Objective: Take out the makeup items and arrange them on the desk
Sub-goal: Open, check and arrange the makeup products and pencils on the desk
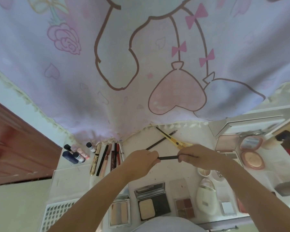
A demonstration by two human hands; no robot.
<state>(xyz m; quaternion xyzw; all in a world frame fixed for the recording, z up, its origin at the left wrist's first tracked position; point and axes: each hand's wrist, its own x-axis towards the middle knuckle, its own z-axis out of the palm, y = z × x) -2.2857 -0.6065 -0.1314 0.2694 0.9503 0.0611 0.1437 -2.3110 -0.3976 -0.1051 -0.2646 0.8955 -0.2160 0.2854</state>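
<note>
Both hands hold one thin black makeup pencil (168, 157) level above the white desk (172, 169). My left hand (143, 159) pinches its left end, and my right hand (197, 155) grips its right end. Behind them lie a dark pencil (159, 141) and a yellow tool (172, 139), crossed. On the left, lipsticks, mascara and liners (107, 156) lie in a row beside small tubes (78, 153). Open powder compacts (153, 200) and an eyeshadow palette (184, 205) sit near the front edge.
A pink and white cartoon curtain (141, 64) hangs over the back of the desk. Round blush compacts (252, 159) and a brush (274, 139) lie at the right. A white egg-shaped case (206, 198) sits front right. A brown wooden door (15, 144) stands to the left.
</note>
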